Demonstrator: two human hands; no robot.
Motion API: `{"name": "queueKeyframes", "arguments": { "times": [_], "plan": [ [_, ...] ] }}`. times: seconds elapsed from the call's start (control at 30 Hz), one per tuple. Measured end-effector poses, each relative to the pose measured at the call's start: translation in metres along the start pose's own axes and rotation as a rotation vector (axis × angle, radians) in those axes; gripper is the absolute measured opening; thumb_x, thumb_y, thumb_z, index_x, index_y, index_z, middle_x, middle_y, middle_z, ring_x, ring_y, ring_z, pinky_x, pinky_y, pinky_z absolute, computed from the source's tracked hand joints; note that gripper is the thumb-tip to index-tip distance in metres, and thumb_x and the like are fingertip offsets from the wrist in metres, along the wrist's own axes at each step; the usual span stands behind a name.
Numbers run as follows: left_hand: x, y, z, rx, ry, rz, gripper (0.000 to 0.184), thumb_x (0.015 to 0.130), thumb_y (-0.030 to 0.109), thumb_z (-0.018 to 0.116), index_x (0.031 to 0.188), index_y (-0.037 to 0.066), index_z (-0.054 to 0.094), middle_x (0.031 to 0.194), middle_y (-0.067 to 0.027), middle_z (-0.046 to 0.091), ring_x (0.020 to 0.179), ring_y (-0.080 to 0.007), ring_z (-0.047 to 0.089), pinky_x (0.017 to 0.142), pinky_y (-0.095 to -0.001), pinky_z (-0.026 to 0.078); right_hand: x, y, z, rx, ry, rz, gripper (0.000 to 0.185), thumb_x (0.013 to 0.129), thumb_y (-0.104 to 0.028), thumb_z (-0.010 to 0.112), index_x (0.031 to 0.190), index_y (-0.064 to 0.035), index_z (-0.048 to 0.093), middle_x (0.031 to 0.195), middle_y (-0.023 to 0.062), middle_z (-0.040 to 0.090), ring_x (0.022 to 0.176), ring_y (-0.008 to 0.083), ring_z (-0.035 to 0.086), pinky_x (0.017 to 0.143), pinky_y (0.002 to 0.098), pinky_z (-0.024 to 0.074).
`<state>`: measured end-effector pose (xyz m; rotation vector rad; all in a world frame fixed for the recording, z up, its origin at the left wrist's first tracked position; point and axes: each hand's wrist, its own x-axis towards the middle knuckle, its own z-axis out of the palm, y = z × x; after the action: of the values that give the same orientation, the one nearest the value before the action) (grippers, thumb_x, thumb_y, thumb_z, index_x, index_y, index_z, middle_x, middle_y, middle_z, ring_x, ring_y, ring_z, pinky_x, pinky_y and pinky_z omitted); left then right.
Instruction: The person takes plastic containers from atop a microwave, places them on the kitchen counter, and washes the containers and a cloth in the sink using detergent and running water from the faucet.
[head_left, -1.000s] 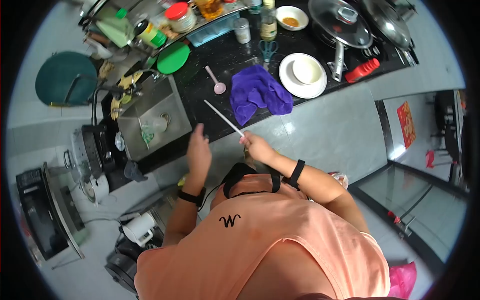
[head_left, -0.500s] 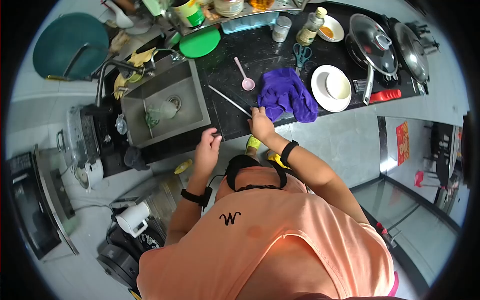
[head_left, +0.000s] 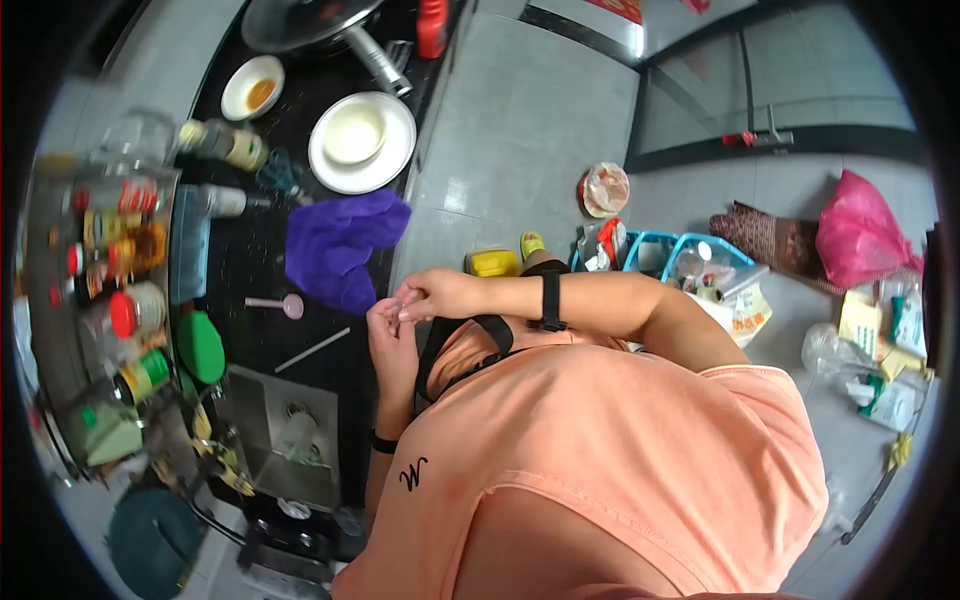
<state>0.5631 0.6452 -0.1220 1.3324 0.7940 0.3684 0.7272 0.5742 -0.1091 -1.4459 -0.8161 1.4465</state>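
My left hand [head_left: 392, 335] and my right hand [head_left: 428, 296] meet at the counter's front edge, fingertips bent together. Whatever they may pinch is too small to make out. Just beyond them a crumpled purple cloth [head_left: 343, 245] lies on the black counter [head_left: 245, 340]. A thin white stick [head_left: 312, 350] rests on the counter left of my left hand, touched by neither hand. The pink spoon [head_left: 290, 306] lies between the cloth and the stick.
A white bowl [head_left: 354, 133] sits on a plate [head_left: 400, 160], near scissors [head_left: 278, 172] and a lidded pan [head_left: 300, 20]. The sink [head_left: 290, 440] is at lower left. Blue baskets [head_left: 700, 250] and a pink bag [head_left: 862, 232] stand on the floor at right.
The view has turned strongly to the right. My right hand has let go of the white stick, which now lies on the counter. Both hands have come together.
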Motion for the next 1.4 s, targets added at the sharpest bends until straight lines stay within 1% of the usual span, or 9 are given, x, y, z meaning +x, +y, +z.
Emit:
{"name": "queueKeyframes", "arguments": {
  "times": [0.33, 0.57, 0.63, 0.7, 0.77, 1.2, 1.3, 1.33, 1.4],
  "plan": [
    [0.083, 0.028, 0.159, 0.775, -0.476, 0.173, 0.074, 0.080, -0.006, 0.068, 0.145, 0.003, 0.034, 0.125, -0.0167, 0.049, 0.093, -0.0243, 0.058, 0.082, -0.0335, 0.052, -0.073, 0.148, -0.230, -0.045, 0.638, 0.155, 0.007, 0.084, -0.013, 0.067, 0.085, -0.0071, 0.070, 0.073, 0.0095, 0.068, 0.066, 0.0180, 0.065, 0.061, 0.0347, 0.0525],
    [0.031, -0.076, 0.123, 1.203, -0.461, -0.122, 0.064, 0.079, 0.002, 0.071, 0.138, 0.006, 0.045, 0.111, -0.0154, 0.053, 0.100, -0.0305, 0.057, 0.088, -0.0407, 0.048, -0.227, 0.425, -0.485, -0.174, 1.119, 0.895, 0.023, 0.079, -0.032, 0.072, 0.081, -0.0094, 0.074, 0.085, 0.0159, 0.071, 0.086, 0.0333, 0.069, 0.076, 0.0437, 0.0539],
    [-0.020, -0.115, 0.059, 1.231, -0.481, -0.582, 0.057, 0.080, 0.004, 0.068, 0.133, 0.007, 0.049, 0.125, -0.0200, 0.053, 0.114, -0.0369, 0.052, 0.095, -0.0434, 0.043, -0.257, 0.465, -0.524, -0.098, 1.117, 0.961, 0.021, 0.081, -0.026, 0.068, 0.087, -0.0073, 0.074, 0.088, 0.0140, 0.072, 0.087, 0.0312, 0.069, 0.075, 0.0422, 0.0540],
    [-0.039, -0.087, 0.065, 1.345, -0.560, -0.246, 0.041, 0.080, 0.003, 0.064, 0.121, 0.004, 0.060, 0.107, -0.0210, 0.065, 0.102, -0.0416, 0.059, 0.086, -0.0448, 0.050, -0.264, 0.529, -0.558, -0.407, 0.967, 1.035, 0.023, 0.079, -0.029, 0.070, 0.085, -0.0071, 0.074, 0.086, 0.0127, 0.072, 0.083, 0.0311, 0.069, 0.073, 0.0421, 0.0544],
    [-0.055, -0.119, 0.016, 1.018, -0.167, -0.866, 0.034, 0.081, 0.007, 0.065, 0.114, 0.003, 0.063, 0.101, -0.0175, 0.068, 0.092, -0.0366, 0.065, 0.078, -0.0428, 0.053, -0.265, 0.597, -0.579, -0.713, 0.788, 1.062, 0.025, 0.076, -0.031, 0.072, 0.082, -0.0070, 0.074, 0.085, 0.0113, 0.072, 0.079, 0.0310, 0.069, 0.072, 0.0421, 0.0548],
    [0.023, 0.003, 0.153, 1.258, -0.143, -1.252, 0.053, 0.081, 0.013, 0.070, 0.130, 0.004, 0.052, 0.092, -0.0065, 0.069, 0.081, -0.0146, 0.065, 0.074, -0.0283, 0.052, -0.254, 0.713, -0.617, -0.307, 1.219, 1.103, 0.024, 0.078, -0.029, 0.068, 0.091, -0.0093, 0.075, 0.091, 0.0126, 0.072, 0.084, 0.0293, 0.070, 0.075, 0.0410, 0.0546],
    [0.051, 0.010, 0.200, 1.479, -0.237, -1.248, 0.049, 0.082, 0.011, 0.069, 0.128, 0.002, 0.053, 0.101, -0.0090, 0.069, 0.084, -0.0162, 0.065, 0.077, -0.0296, 0.053, -0.248, 0.718, -0.621, -0.005, 1.418, 1.072, 0.024, 0.076, -0.025, 0.069, 0.093, -0.0080, 0.074, 0.092, 0.0146, 0.072, 0.085, 0.0307, 0.069, 0.076, 0.0402, 0.0541],
    [0.000, -0.015, 0.061, 1.358, -0.265, -0.982, 0.048, 0.083, 0.011, 0.068, 0.128, 0.002, 0.054, 0.103, -0.0093, 0.068, 0.084, -0.0166, 0.065, 0.077, -0.0297, 0.053, -0.246, 0.725, -0.622, -0.019, 1.451, 1.061, 0.024, 0.075, -0.022, 0.069, 0.093, -0.0070, 0.073, 0.091, 0.0158, 0.071, 0.085, 0.0313, 0.069, 0.075, 0.0394, 0.0539],
    [0.003, -0.026, 0.074, 1.081, -0.404, -0.478, 0.047, 0.083, 0.010, 0.067, 0.127, 0.001, 0.054, 0.107, -0.0100, 0.067, 0.084, -0.0172, 0.065, 0.077, -0.0301, 0.053, -0.242, 0.739, -0.623, -0.015, 1.473, 1.057, 0.024, 0.075, -0.021, 0.070, 0.093, -0.0062, 0.073, 0.090, 0.0162, 0.072, 0.084, 0.0311, 0.069, 0.075, 0.0392, 0.0538]
  ]
}}
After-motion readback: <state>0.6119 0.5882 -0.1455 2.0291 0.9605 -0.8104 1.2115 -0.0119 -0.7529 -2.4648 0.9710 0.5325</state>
